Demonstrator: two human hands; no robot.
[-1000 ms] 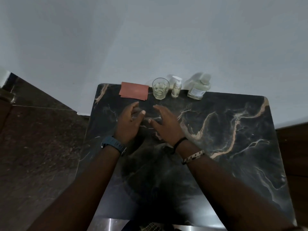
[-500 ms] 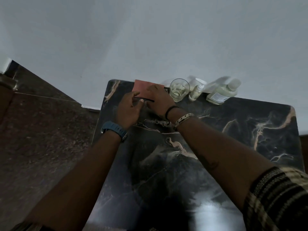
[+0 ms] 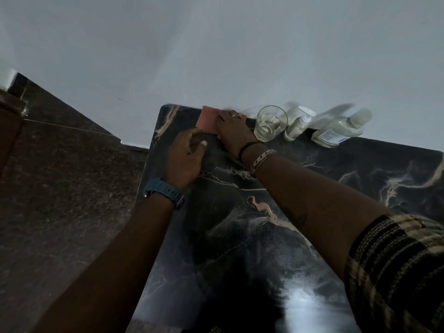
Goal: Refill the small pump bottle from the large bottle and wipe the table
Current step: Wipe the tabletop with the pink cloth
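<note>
A folded reddish cloth (image 3: 208,120) lies at the far left corner of the dark marble table (image 3: 324,183). My right hand (image 3: 234,131) lies flat on the cloth's right half, fingers spread over it. Just in front of the cloth, my left hand (image 3: 187,157) hovers with fingers loosely curled, its fingertip at the cloth's near edge. The small pump bottle (image 3: 298,127) stands by the wall. To its right stands the large clear bottle (image 3: 338,132), holding pale liquid.
A drinking glass (image 3: 270,126) with some pale liquid stands between the cloth and the pump bottle, close to my right wrist. All stand along the white wall. Dark stone floor lies to the table's left.
Both hands went from the table's middle to the cloth at the far left corner. My right hand now lies further over the cloth; my left hand has drawn back slightly.
</note>
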